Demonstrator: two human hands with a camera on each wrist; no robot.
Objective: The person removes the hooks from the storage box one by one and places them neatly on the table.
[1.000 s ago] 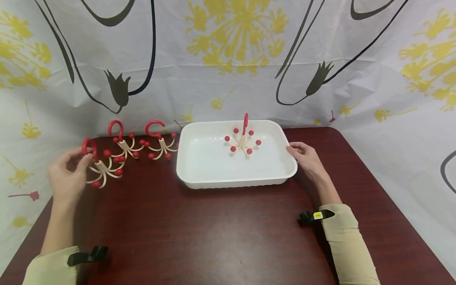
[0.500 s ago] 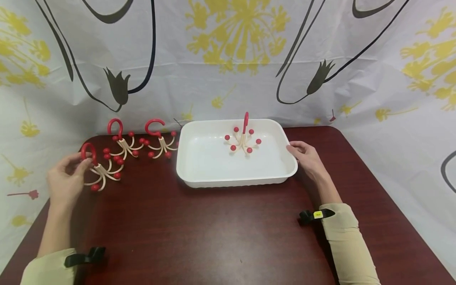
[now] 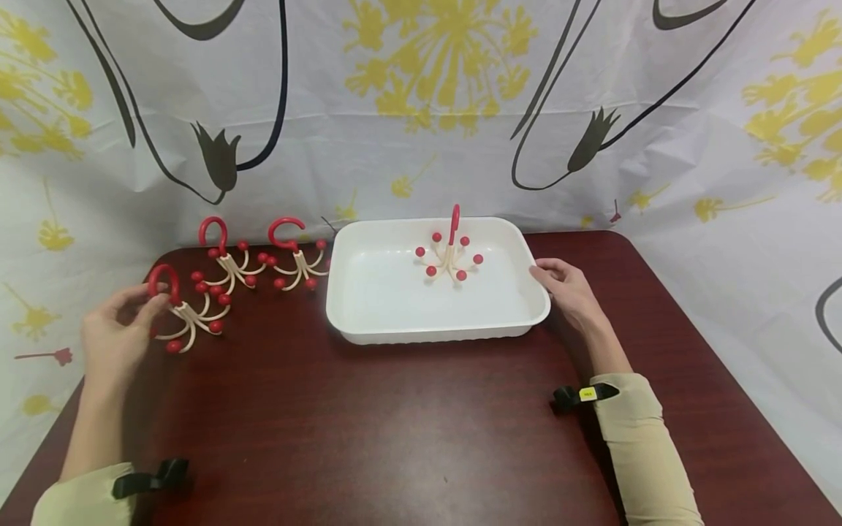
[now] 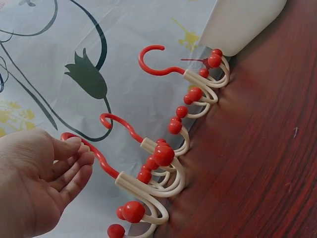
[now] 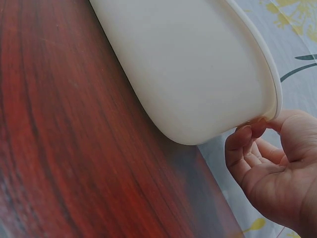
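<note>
In the left wrist view my left hand (image 4: 39, 186) pinches the red hook of the nearest hook hanger (image 4: 141, 186), thumb and fingertips around it. This hanger has cream curved arms tipped with red balls and stands upright at the table's left. Two matching hangers stand close by: a second hanger (image 3: 230, 272) just behind it, and a third hanger (image 3: 300, 267) farther right. A fourth hanger (image 3: 449, 257) stands inside the white tray (image 3: 368, 336). At the tray's right end my right hand (image 5: 277, 171) grips the rim between thumb and fingers.
The dark red wooden table (image 3: 368, 424) carries everything. Behind and at the sides hangs a white cloth (image 3: 316, 146) with yellow and grey plant prints. Black straps (image 3: 585, 397) circle both sleeves near the wrists.
The nearest hanger has come down a little and tilted less since a second ago, and now stays nearly in place. My left hand has shifted slightly left and down. My right hand stays on the tray.
</note>
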